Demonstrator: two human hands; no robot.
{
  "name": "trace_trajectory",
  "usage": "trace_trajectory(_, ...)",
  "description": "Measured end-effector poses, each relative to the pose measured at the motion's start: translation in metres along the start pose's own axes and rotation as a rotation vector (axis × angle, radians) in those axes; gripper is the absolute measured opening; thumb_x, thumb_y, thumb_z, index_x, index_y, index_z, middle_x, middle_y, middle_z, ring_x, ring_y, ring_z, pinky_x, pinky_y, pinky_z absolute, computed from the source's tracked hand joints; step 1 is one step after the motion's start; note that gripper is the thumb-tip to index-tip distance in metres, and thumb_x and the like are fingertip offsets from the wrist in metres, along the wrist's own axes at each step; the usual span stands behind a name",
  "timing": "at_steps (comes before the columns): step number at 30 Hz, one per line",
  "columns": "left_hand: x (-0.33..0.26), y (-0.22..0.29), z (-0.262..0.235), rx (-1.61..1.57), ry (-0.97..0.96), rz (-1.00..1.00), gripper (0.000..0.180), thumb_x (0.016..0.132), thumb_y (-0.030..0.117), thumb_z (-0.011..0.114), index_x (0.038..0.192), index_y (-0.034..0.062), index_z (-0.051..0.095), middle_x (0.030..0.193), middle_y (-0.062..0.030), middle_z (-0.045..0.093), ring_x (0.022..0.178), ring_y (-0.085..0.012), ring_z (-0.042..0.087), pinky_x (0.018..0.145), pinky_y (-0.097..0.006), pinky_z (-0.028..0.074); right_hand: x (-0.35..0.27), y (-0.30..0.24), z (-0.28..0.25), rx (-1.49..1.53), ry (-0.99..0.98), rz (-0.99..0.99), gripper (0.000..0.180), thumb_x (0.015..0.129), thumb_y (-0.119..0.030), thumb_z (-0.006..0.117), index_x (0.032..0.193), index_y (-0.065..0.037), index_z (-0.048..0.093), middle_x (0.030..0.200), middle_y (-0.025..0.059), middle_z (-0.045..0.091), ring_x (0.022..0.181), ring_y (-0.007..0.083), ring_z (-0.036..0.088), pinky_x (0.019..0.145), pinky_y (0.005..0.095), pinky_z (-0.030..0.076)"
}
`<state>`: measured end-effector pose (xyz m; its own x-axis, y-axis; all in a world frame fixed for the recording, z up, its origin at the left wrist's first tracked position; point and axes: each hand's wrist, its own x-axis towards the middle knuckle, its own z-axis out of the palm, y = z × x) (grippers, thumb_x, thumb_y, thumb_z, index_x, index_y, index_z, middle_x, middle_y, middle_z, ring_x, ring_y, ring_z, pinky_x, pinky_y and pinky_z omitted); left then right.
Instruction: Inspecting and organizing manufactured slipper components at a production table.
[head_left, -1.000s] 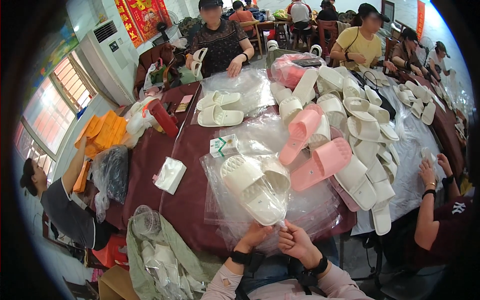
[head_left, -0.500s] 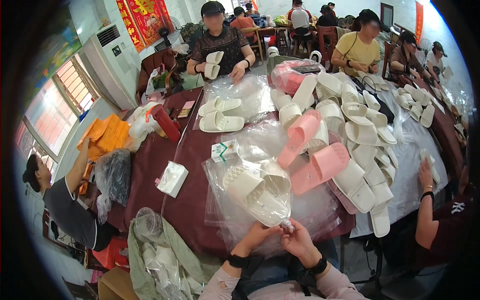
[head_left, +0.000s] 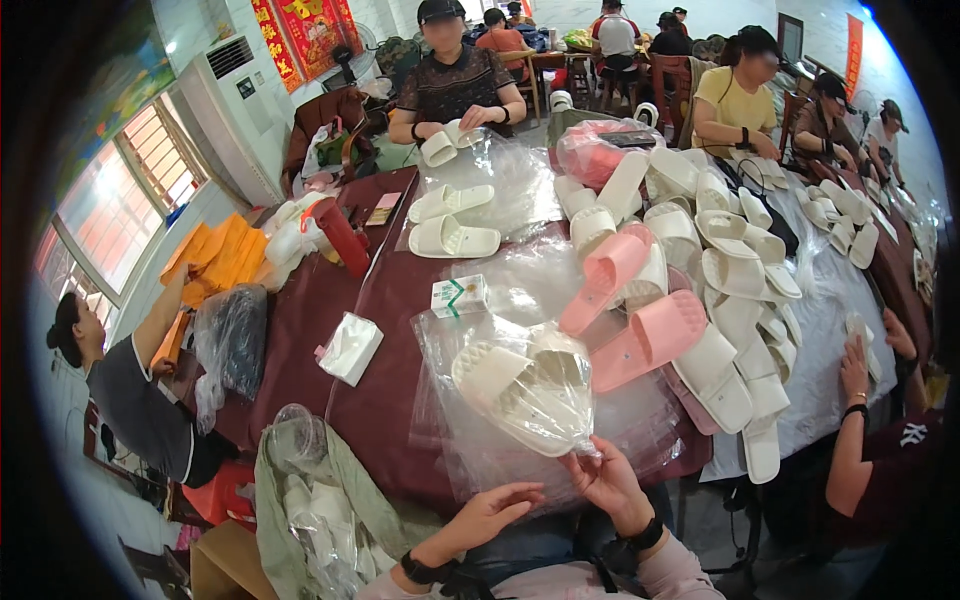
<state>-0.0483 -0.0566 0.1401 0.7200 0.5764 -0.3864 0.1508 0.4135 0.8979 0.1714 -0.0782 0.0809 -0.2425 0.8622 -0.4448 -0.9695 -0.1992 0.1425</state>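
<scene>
Seen from above, the right hand [head_left: 607,478] pinches the open end of a clear plastic bag [head_left: 535,400] holding a pair of cream slippers [head_left: 520,385] on the dark red table [head_left: 385,400], while the left hand [head_left: 497,512] hovers open, empty, just beside it.

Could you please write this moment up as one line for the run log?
right hand: pinching clear bag of white slippers | left hand: open, near bag's lower edge | table: pink slippers beside bag

A pair of cream slippers [head_left: 525,385] sits sealed inside a clear plastic bag [head_left: 560,420]. It lies tilted on a stack of clear bags at the near edge of the surface [head_left: 390,400].
</scene>
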Motion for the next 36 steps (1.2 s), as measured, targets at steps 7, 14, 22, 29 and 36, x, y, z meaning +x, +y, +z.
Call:
trace_trajectory(7, -0.039, -0.016, -0.03, -0.053, 0.352, 0.114, 0.026, 0.092, 0.006, 0.047, 0.116, -0.0018, 0.053, 0.105, -0.0097, 0.061, 0.097, -0.0151, 0.058, 0.086, -0.027, 0.045, 0.006, -0.004, -0.016, 0.066, 0.043, -0.046, 0.022, 0.088, -0.01, 0.052, 0.102, 0.006, 0.052, 0.098, 0.0157, 0.061, 0.087, 0.0274, 0.061, 0.075, 0.03, 0.057)
trace_trajectory(14, -0.061, -0.06, -0.067, 0.245, 0.892, 0.296, 0.029, 0.087, 0.01, 0.055, 0.114, -0.0002, 0.052, 0.108, -0.0113, 0.057, 0.1, -0.0218, 0.055, 0.088, -0.033, 0.043, 0.004, 0.006, -0.008, -0.019, 0.066, -0.082, 0.027, 0.089, -0.014, 0.054, 0.108, 0.006, 0.051, 0.102, 0.0177, 0.059, 0.086, 0.0254, 0.06, 0.075, 0.0277, 0.056)
trace_trajectory(22, -0.099, -0.128, -0.137, 0.696, 1.65, -0.108, 0.061, 0.087, 0.029, 0.054, 0.134, -0.0002, 0.027, 0.139, -0.0252, 0.023, 0.13, -0.0393, 0.021, 0.105, -0.05, 0.017, -0.007, 0.0, -0.006, -0.225, 0.11, -0.002, 0.026, 0.09, -0.012, 0.052, 0.111, 0.004, 0.049, 0.107, 0.0171, 0.057, 0.093, 0.0251, 0.058, 0.078, 0.0281, 0.054)
trace_trajectory(29, -0.106, -0.154, -0.125, 0.882, 1.475, -0.102, 0.056, 0.088, 0.033, 0.051, 0.126, -0.0058, 0.039, 0.137, -0.0299, 0.029, 0.129, -0.0445, 0.022, 0.106, -0.049, 0.017, -0.018, -0.003, -0.018, -0.292, 0.083, 0.096, 0.025, 0.087, -0.011, 0.053, 0.109, 0.0, 0.054, 0.104, 0.012, 0.061, 0.09, 0.0222, 0.06, 0.069, 0.0279, 0.054)
trace_trajectory(36, -0.148, -0.134, -0.125, 0.914, 1.474, 0.129, 0.037, 0.085, 0.02, 0.055, 0.116, 0.0004, 0.05, 0.123, -0.0277, 0.044, 0.111, -0.0412, 0.046, 0.096, -0.045, 0.035, -0.015, 0.015, -0.014, -0.316, -0.108, 0.257, 0.043, 0.08, -0.005, 0.054, 0.121, 0.004, 0.045, 0.109, 0.017, 0.059, 0.09, 0.0272, 0.063, 0.068, 0.0351, 0.058)
